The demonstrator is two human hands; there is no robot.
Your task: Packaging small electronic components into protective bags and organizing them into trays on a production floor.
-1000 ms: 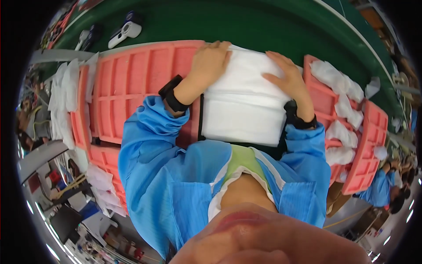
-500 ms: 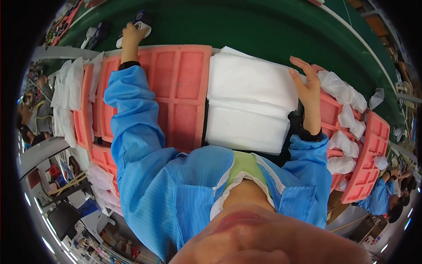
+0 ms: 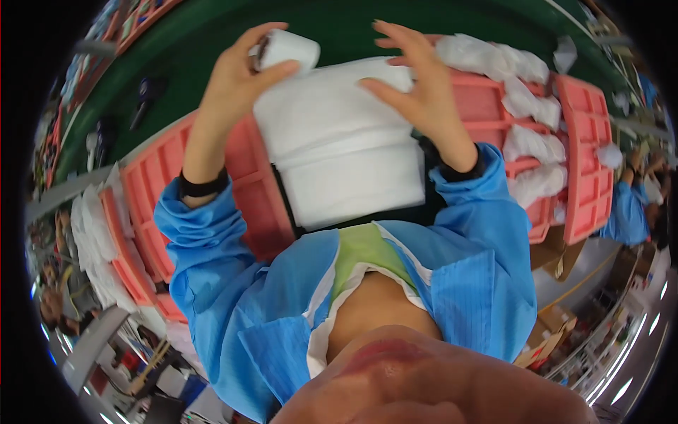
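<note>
My left hand (image 3: 236, 78) is closed round a white, round-bodied device (image 3: 295, 51) with a dark end, lifted near the far left corner of a stack of thin white sheets or bags (image 3: 346, 148). The thumb lies along its near side; any handle is hidden from me. My right hand (image 3: 427, 88) is open, fingers spread and holding nothing, above the far right part of the stack. The device is apart from it.
Pink compartment trays flank the stack, one at left (image 3: 159, 212) and one at right (image 3: 472, 92). White wrapped bundles (image 3: 530, 145) lie in the right one. Dark handheld devices (image 3: 146, 92) rest on the green work surface (image 3: 205, 42). A co-worker in blue (image 3: 627, 208) is at far right.
My left hand has brought the white device from the green surface at far left rightward to the stack. My right hand has moved left, over the stack. The whole view has shifted.
</note>
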